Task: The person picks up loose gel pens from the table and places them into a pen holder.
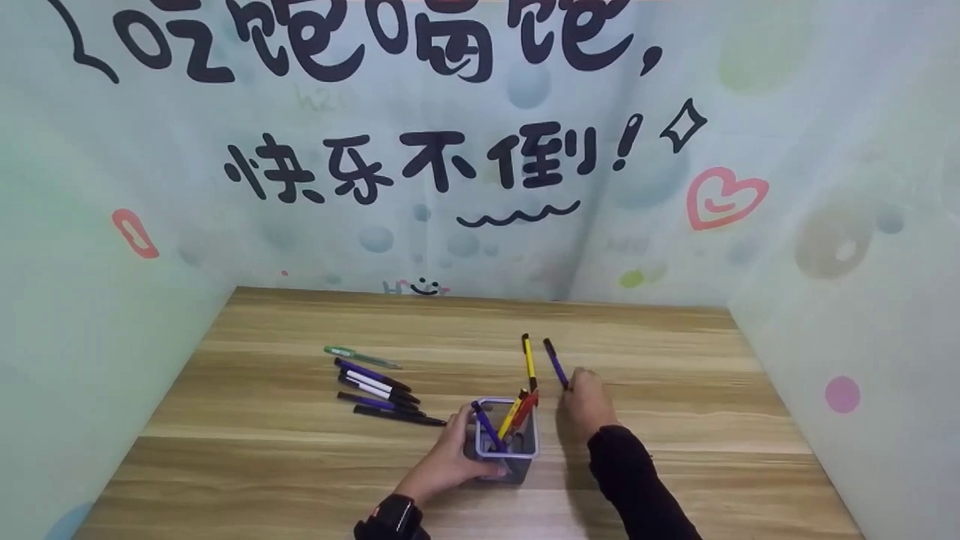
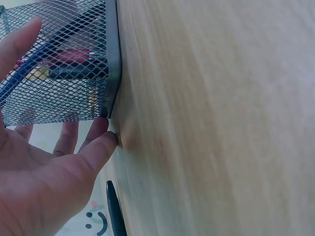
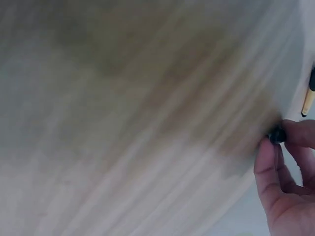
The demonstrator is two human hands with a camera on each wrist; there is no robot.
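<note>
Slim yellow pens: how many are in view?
2: one slim yellow pen leans inside the grey metal mesh holder, another yellow pen lies on the brown wooden table beyond it. The holder may hide more.

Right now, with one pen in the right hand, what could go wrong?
The right hand pinches the blue pen close to a yellow pen on the table, so it might knock that one. The leaning pens in the cup could snag another going in. The left hand sits by the black pen and might nudge it.
</note>
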